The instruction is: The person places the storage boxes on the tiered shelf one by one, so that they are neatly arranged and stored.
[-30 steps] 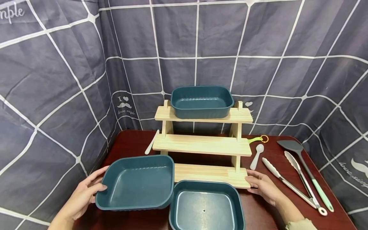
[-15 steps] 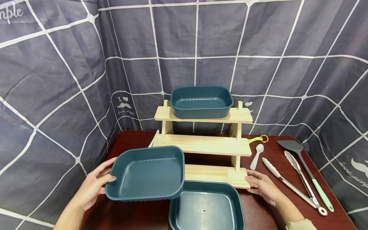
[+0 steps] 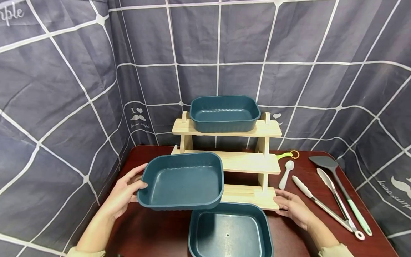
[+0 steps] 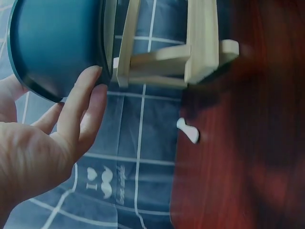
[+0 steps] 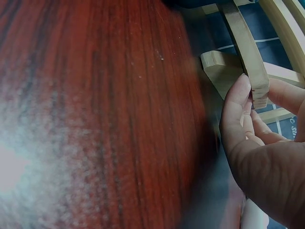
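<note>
A grey-blue cloth with a white grid pattern (image 3: 64,89) hangs as a backdrop around a dark red wooden tabletop (image 3: 154,232), with the cloth wrapping from nine o'clock round to three o'clock. At the centre of the tabletop stands a three-tier pale wooden stepped shelf (image 3: 250,162), and on its top step, toward twelve o'clock, sits a dark teal rectangular plastic tray (image 3: 224,113). The left hand (image 3: 126,189) holds a second dark teal rectangular plastic tray (image 3: 181,180) by its left rim, thumb over the edge and fingers (image 4: 78,109) curled round the underside, as the left wrist view shows; this held tray hangs tilted in the air in front of the left part of the shelf's middle step, above the tabletop and partly over the tray below it. At six o'clock a third dark teal tray with a small hole in its floor (image 3: 229,230) lies flat on the tabletop, just in front of the shelf's bottom step. The right hand (image 3: 293,208) rests at the right front corner of the bottom step, its fingers (image 5: 238,102) lightly bent and pressed against the wooden edge. Toward three o'clock lie a white plastic spoon (image 3: 287,174), a pair of grey and white tongs (image 3: 324,200), a grey spatula with a pale green handle (image 3: 343,192) and a small green loop with an orange ring (image 3: 289,155). Another white utensil handle (image 4: 188,131) lies behind the shelf's left leg, near ten o'clock.
</note>
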{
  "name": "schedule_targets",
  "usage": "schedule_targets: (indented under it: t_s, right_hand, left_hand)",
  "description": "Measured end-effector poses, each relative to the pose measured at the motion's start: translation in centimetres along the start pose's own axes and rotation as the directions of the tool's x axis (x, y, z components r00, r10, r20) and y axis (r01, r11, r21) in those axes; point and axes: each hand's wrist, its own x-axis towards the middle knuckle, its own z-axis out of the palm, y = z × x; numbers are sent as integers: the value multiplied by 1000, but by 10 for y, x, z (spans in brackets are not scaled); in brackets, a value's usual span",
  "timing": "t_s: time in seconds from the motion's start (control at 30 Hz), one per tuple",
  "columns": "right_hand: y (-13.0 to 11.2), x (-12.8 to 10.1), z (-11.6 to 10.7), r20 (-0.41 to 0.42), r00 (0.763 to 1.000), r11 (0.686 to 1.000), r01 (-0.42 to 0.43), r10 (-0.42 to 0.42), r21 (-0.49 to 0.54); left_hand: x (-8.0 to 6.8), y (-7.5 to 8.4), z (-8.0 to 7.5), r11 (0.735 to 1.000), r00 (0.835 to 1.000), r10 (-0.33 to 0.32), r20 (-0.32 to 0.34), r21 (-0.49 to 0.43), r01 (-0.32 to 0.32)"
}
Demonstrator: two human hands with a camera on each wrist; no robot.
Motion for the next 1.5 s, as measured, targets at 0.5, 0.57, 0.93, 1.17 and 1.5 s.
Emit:
schedule_targets:
  t_s: [0.5, 0.57, 0.93, 1.17, 1.5]
  right_hand:
    - [-1, 1, 0, 18, 1000, 1000, 20, -20, 10]
    - [-1, 1, -1, 18, 1000, 1000, 21, -21, 9]
    - [-2, 1, -1, 25, 999, 1000, 22, -22, 20]
    - [0, 1, -1, 24, 1000, 1000, 17, -18, 21]
    - [2, 1, -2, 22, 999, 1000, 26, -27, 14]
  left_hand:
    - [40, 15, 47, 1000, 999, 21, 35, -13, -21]
    - [45, 17, 53, 999, 999, 29, 41, -18, -29]
    - [73, 23, 81, 999, 997, 39, 62, -22, -38]
    - [89, 23, 97, 998, 996, 30, 85, -50, -26]
    - [106, 28, 112, 998, 998, 22, 58, -57, -19]
